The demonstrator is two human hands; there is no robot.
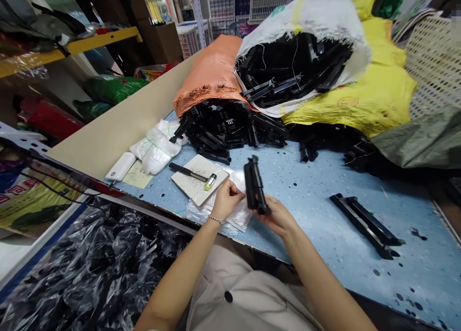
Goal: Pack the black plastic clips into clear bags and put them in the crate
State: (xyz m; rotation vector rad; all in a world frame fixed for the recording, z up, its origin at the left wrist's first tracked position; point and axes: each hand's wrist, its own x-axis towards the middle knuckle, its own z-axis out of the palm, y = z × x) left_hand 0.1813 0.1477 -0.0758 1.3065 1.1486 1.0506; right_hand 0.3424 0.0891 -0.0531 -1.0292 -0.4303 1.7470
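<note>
My right hand (276, 216) is closed around the lower end of a folded black plastic bracket (255, 184), held upright above the table. Just left of it, my left hand (227, 200) has its thumb and fingers pinched together over a pile of transparent plastic bags (237, 218). Whatever sits between those fingertips is too small to make out. Beyond the left hand, a hammer (190, 172) with a black handle and yellowish head rests on a square pale board (196, 191). Two black brackets (367, 225) lie side by side on the right of the table.
Orange (212, 67), white (324, 14) and yellow (382, 81) woven sacks spill black parts across the back of the blue table (298, 196). A white bundle (156, 146) and a white device (121, 166) lie at the left. Bagged black parts (93, 268) fill the lower left.
</note>
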